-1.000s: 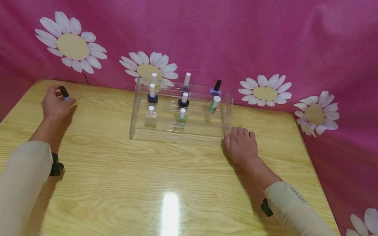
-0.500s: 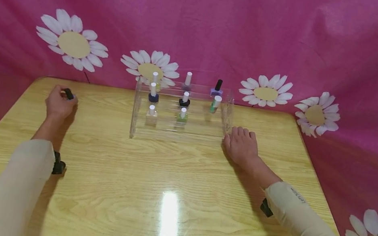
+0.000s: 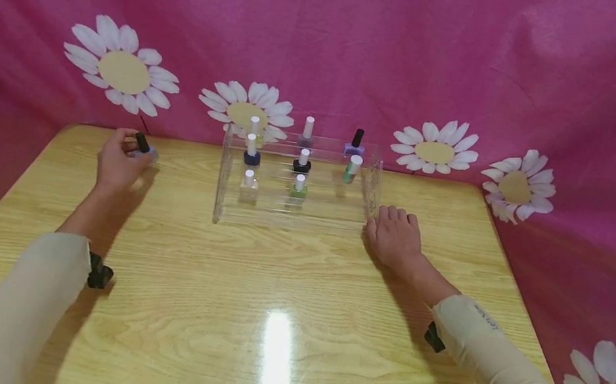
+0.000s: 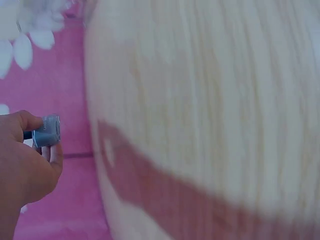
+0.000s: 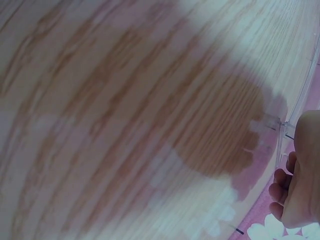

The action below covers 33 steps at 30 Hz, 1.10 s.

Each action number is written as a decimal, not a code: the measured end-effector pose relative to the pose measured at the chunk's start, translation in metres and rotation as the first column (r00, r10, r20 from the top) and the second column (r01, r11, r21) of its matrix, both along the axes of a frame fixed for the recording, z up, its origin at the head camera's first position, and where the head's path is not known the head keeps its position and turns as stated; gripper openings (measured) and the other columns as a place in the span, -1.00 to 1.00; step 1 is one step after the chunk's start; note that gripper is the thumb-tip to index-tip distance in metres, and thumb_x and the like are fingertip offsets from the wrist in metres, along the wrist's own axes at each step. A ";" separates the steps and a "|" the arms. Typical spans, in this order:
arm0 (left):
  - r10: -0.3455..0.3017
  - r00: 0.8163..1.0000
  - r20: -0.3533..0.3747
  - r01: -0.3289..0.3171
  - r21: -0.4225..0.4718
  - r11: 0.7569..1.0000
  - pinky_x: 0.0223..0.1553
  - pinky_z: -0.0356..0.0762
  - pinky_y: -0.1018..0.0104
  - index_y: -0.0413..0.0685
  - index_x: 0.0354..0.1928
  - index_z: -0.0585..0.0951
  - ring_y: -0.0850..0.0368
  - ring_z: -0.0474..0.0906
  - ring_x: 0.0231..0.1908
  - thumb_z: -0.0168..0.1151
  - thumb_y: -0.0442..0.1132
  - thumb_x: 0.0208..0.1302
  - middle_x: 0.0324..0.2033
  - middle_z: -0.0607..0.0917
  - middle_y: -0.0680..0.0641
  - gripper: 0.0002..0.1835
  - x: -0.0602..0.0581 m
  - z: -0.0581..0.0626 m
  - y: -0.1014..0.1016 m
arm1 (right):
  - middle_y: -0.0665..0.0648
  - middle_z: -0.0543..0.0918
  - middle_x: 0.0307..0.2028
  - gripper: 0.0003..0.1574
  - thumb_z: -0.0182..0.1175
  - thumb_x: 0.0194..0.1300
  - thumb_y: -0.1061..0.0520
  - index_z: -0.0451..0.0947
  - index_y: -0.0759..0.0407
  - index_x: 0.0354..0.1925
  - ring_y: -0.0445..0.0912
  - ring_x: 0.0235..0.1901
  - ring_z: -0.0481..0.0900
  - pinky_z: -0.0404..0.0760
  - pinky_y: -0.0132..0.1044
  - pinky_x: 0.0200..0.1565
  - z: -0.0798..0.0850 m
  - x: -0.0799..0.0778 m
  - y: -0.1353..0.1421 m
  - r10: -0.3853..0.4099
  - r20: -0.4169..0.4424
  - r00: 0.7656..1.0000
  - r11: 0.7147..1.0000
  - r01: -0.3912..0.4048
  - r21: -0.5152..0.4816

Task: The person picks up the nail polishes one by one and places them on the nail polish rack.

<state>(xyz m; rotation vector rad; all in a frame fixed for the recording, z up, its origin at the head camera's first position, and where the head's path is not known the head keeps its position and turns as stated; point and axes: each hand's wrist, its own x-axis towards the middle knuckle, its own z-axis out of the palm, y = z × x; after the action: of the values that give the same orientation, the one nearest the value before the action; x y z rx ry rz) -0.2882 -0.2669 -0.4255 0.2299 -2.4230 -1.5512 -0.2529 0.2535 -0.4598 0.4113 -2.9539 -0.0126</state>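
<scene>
My left hand (image 3: pixel 124 161), at the table's far left, grips a nail polish bottle (image 3: pixel 145 154) with a black cap and blue-grey body. In the left wrist view the nail polish bottle (image 4: pixel 46 132) lies tilted between thumb and fingers, clear of the table. My right hand (image 3: pixel 395 237) holds the lower right corner of a clear tiered rack (image 3: pixel 221 192); its fingers (image 5: pixel 280 187) look curled in the right wrist view, though the contact is partly hidden. Several nail polish bottles stand on the rack, among them a green one (image 3: pixel 299 189) and a dark blue one (image 3: pixel 252 156).
The wooden table (image 3: pixel 195 308) has a bright light reflection near its front. Behind it and at both sides hangs a pink cloth (image 3: pixel 353 46) with white daisies. On the rack's middle tier a teal bottle (image 3: pixel 351 171) leans slightly.
The left hand has moved to the right and slightly farther back with the nail polish bottle, whose body now shows more. My right hand and the rack have stayed in place.
</scene>
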 end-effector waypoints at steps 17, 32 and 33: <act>-0.342 0.907 -0.246 0.344 -0.037 0.938 -0.13 0.43 0.48 -0.41 0.14 0.44 0.14 0.51 -0.16 0.26 -0.55 0.24 -0.08 0.63 -0.41 -0.58 0.006 0.060 0.107 | 0.27 0.40 -0.33 -0.52 -0.29 0.57 -0.04 0.29 0.31 -0.31 0.23 -0.16 0.45 0.37 0.10 -0.06 -0.003 -0.003 0.002 0.002 0.027 1.000 1.000 -0.003 0.026; -0.688 0.696 -0.205 0.687 -0.092 0.721 -0.01 0.57 0.08 -0.28 0.10 0.48 -0.13 0.63 -0.02 0.26 -0.53 0.25 -0.05 0.67 -0.31 -0.62 0.013 0.068 0.219 | 0.26 0.39 -0.36 -0.55 -0.23 0.57 -0.02 0.28 0.31 -0.32 0.22 -0.22 0.44 0.37 0.09 -0.08 -0.001 -0.001 0.002 0.006 0.004 1.000 1.000 -0.006 0.020; -0.701 0.685 -0.199 0.697 -0.103 0.710 -0.01 0.58 0.09 -0.26 0.10 0.48 -0.11 0.63 -0.01 0.26 -0.52 0.26 -0.05 0.67 -0.30 -0.62 0.012 0.065 0.225 | 0.26 0.39 -0.36 -0.55 -0.23 0.57 -0.02 0.28 0.31 -0.32 0.22 -0.22 0.44 0.37 0.09 -0.08 -0.001 -0.001 0.002 0.007 0.008 1.000 1.000 -0.007 0.016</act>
<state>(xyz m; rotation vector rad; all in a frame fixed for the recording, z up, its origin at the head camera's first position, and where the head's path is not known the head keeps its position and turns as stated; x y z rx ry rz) -0.2758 -0.0419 -0.3602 -0.9555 -2.4532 -1.6835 -0.2539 0.2557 -0.4606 0.4244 -2.9621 -0.0338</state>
